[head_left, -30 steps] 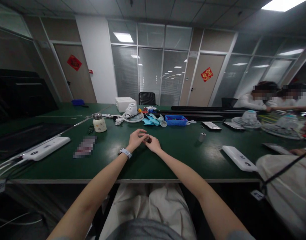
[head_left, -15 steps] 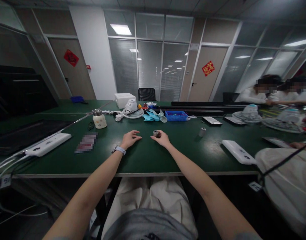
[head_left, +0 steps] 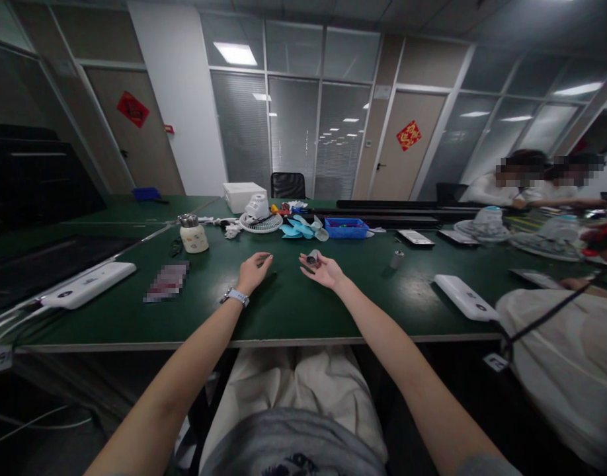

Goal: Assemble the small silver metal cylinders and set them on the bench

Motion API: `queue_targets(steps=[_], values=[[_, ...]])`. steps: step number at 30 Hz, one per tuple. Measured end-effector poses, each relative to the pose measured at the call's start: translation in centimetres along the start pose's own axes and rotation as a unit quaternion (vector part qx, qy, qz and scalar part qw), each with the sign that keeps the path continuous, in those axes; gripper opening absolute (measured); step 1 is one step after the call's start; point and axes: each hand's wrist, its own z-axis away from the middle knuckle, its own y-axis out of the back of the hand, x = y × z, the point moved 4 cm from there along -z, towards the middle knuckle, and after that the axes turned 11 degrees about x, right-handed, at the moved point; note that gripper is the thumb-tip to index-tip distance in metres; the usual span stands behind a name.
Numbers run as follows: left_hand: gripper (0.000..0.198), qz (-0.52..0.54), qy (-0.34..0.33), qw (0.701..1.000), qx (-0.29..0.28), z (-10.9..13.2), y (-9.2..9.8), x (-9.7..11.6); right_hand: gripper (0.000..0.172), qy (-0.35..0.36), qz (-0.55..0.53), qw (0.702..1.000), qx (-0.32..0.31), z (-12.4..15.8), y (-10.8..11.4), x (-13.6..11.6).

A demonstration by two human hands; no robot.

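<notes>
My right hand (head_left: 324,270) is turned palm up above the green table (head_left: 293,311), its fingers curled round a small grey metal cylinder (head_left: 312,258). My left hand (head_left: 252,270), with a watch (head_left: 235,297) on its wrist, hovers a short way to the left with fingers loosely spread and nothing in it. A second small metal cylinder (head_left: 396,258) stands on the table to the right of my right hand.
At the back lie a white fan grille (head_left: 257,221), light blue fan blades (head_left: 300,230), a blue parts tray (head_left: 346,228) and a cream flask (head_left: 193,233). White power strips (head_left: 88,285) (head_left: 465,297) lie left and right. A person's white sleeve (head_left: 561,357) is at right; other people sit beyond.
My hands were together on the cylinder, then drew apart. The right hand kept the cylinder and has turned palm up; the left hand has lifted slightly off the table.
</notes>
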Motion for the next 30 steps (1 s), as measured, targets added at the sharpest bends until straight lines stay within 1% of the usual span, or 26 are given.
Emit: queue_targets(steps=[2,5,8,11,14,21,24,27,30], values=[[0.039,-0.004,0.001,1.0,0.001,0.0,0.0,-0.2,0.028,-0.019,-0.033,0.999,0.016,0.3,0.1,0.0],[0.04,-0.01,-0.003,1.0,-0.001,0.0,-0.1,-0.3,0.03,-0.035,-0.052,0.997,0.041,0.2,0.3,0.0],[0.04,-0.025,-0.004,1.0,-0.006,-0.1,-0.2,-0.3,0.034,-0.041,-0.064,0.996,0.044,0.0,0.4,-0.1],[0.041,-0.039,-0.001,0.999,-0.01,-0.1,-0.2,-0.3,0.032,-0.035,-0.066,0.996,0.045,0.0,0.5,-0.3],[0.041,-0.043,-0.002,0.999,-0.011,-0.1,-0.1,-0.3,0.03,-0.035,-0.069,0.996,0.036,0.3,0.4,-0.4],[0.039,-0.043,-0.013,0.999,-0.014,-0.1,-0.2,-0.6,0.038,-0.061,-0.126,0.99,0.016,0.8,0.2,-0.6],[0.038,-0.034,-0.017,0.999,-0.02,0.0,-0.3,-0.7,0.036,-0.061,-0.14,0.988,0.013,0.8,0.3,-0.9],[0.037,-0.032,-0.015,0.999,-0.025,0.0,-0.3,-0.7,0.031,-0.062,-0.125,0.99,0.011,1.0,0.3,-0.9],[0.036,-0.039,-0.012,0.999,-0.031,0.0,-0.2,-0.6,0.033,-0.054,-0.08,0.995,-0.001,0.8,0.2,-1.0]])
